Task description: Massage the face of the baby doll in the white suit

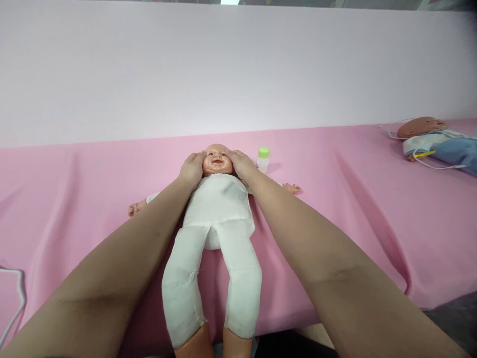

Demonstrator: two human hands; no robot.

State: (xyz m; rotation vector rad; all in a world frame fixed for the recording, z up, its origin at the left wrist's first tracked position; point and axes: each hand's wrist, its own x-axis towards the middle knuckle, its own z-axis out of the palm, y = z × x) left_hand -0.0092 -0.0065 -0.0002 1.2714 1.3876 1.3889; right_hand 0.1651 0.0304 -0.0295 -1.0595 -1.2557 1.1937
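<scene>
A baby doll (219, 201) with a white cloth body lies on its back, face up, its legs toward me. My left hand (193, 170) is pressed against one side of the doll's head, and my right hand (241, 166) against the other, so the head is held between them. Both thumbs rest by the temples; the other fingers are partly hidden around the sides of the head. The doll's arms are spread outward beneath my forearms. Just beyond my right hand stands a small clear bottle with a green cap (264, 159).
A pink cloth (305, 159) with folds covers the table, which meets a white wall (238, 69). At the far right lies another doll (439, 141) in white and blue clothes, with thin white tubing and a yellow piece. A white cable (22, 288) runs along the left edge.
</scene>
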